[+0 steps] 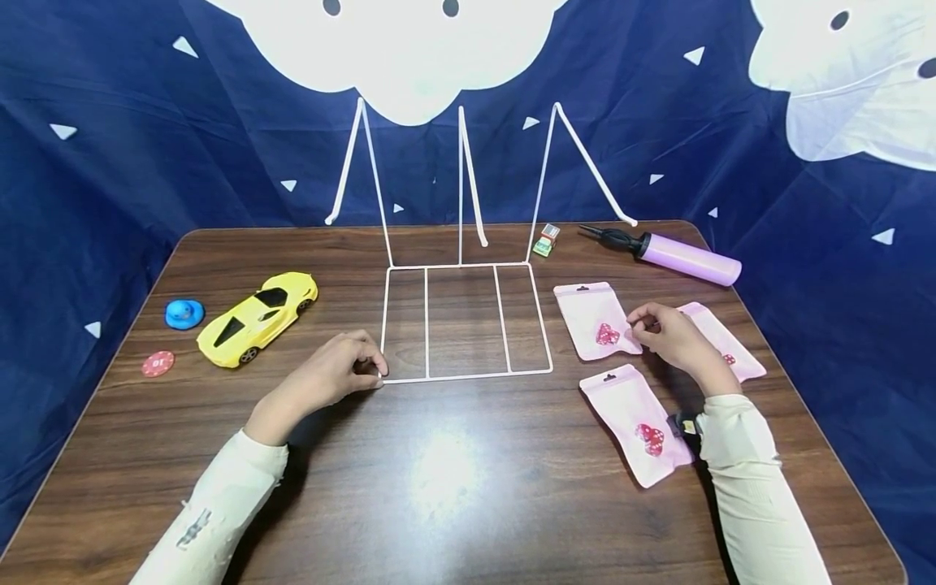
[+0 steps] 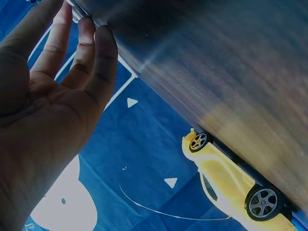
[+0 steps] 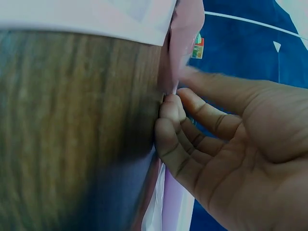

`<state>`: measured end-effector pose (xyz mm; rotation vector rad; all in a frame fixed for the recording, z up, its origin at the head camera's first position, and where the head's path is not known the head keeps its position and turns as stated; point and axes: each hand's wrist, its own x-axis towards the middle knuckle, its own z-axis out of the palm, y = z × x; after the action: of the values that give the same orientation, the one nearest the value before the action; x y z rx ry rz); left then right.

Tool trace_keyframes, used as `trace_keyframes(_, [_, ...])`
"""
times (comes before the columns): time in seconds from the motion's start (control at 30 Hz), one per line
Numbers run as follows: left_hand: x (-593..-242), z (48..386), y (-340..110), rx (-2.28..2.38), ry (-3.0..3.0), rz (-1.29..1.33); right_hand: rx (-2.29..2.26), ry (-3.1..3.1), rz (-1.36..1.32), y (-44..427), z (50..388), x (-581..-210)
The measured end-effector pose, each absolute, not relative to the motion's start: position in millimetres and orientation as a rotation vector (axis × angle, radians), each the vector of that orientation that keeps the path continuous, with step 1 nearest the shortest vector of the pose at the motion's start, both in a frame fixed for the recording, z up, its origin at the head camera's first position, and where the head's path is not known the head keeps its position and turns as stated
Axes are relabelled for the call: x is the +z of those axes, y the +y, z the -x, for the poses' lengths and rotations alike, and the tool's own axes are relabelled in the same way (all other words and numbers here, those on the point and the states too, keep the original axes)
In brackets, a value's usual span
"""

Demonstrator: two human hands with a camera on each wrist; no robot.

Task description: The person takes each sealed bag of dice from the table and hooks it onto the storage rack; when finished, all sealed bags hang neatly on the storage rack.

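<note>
Only the head view shows the red chip (image 1: 158, 363) by the left edge of the tabletop (image 1: 468, 528); the left wrist view adds the yellow car (image 2: 226, 187) side-on, wheels against the wood, and the right wrist view shows the underside of the fingers, which the head view hides. Right of the tabletop's middle lies a pink pouch (image 1: 581, 313), its right edge at the fingertips of the right hand (image 1: 676, 337); a second pouch (image 1: 621, 422) lies nearer the front edge, a third (image 1: 720, 337) toward the right edge, partly behind that hand. The white wire rack (image 1: 468, 377) stands mid-table, its near-left corner at the left hand (image 1: 329, 370). The right thumb and fingertips are drawn together, pinching the first pouch's edge — the thumb is blurred. The left thumb and forefinger pinch the rack's corner.
</note>
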<state>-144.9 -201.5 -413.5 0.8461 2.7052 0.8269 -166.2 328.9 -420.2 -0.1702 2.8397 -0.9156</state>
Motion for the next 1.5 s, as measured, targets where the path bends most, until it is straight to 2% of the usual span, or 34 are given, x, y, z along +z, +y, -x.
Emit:
trace_keyframes(1.03, [-413.0,144.5,-201.2,0.832,2.706,-0.856,-1.019,2.797,-0.014,323.6,164.8,-420.3])
trace_keyframes(1.5, [-413.5,143.6,-201.0,0.833,2.714,-0.868,-1.091,2.925,0.004,323.2,160.1,-418.3])
